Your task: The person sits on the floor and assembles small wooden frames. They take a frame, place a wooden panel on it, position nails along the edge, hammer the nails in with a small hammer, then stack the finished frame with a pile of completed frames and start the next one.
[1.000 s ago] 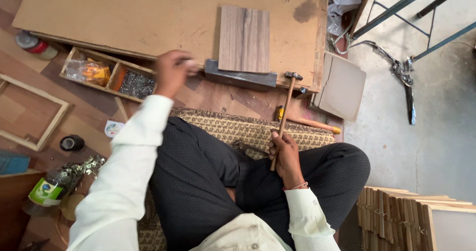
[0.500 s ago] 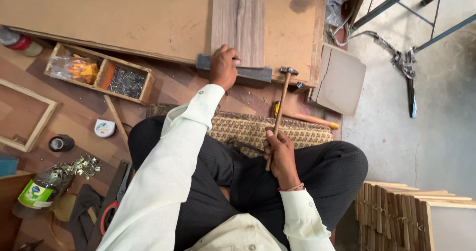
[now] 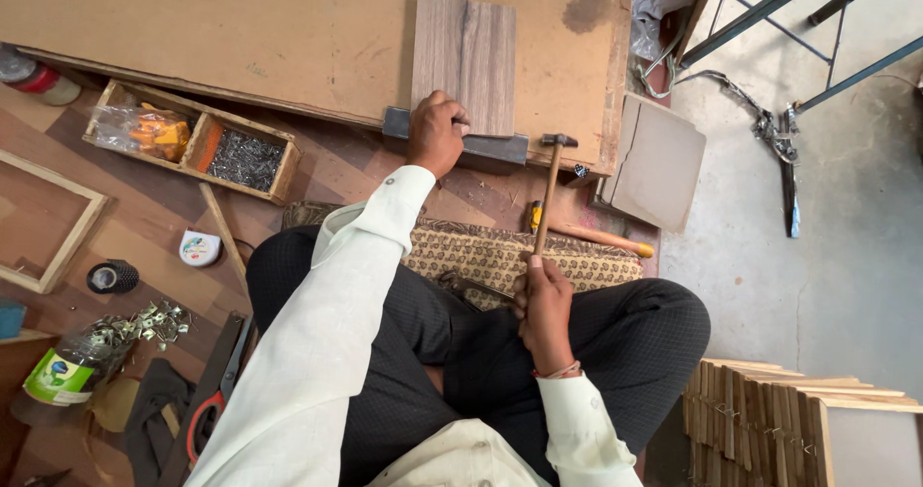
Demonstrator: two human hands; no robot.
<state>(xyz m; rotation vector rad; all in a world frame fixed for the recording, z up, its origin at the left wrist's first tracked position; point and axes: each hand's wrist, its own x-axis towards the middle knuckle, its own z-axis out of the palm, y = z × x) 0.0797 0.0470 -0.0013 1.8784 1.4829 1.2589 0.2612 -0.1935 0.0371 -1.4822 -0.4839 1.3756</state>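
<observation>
I sit cross-legged on a patterned mat. My left hand [image 3: 437, 131] reaches forward and presses on the near edge of a grey-brown wood-grain panel [image 3: 466, 45] where it meets a dark metal block [image 3: 500, 148]. The panel lies on a large brown board [image 3: 240, 35]. My right hand [image 3: 541, 295] grips the wooden handle of a hammer [image 3: 550, 184], whose metal head hovers just right of the block, near the board's front edge.
A wooden tray [image 3: 192, 141] with nails and an orange packet lies at the left. A tape measure [image 3: 199, 249], black tape roll [image 3: 112, 276], green can [image 3: 58, 376] and metal clips [image 3: 144, 324] are near my left knee. A screwdriver [image 3: 591, 239], square board [image 3: 659, 160] and stacked frames [image 3: 808, 420] are at right.
My left hand has moved from the nail tray rightward to the panel's near edge. The hammer in my right hand has stayed nearly upright, close to the block.
</observation>
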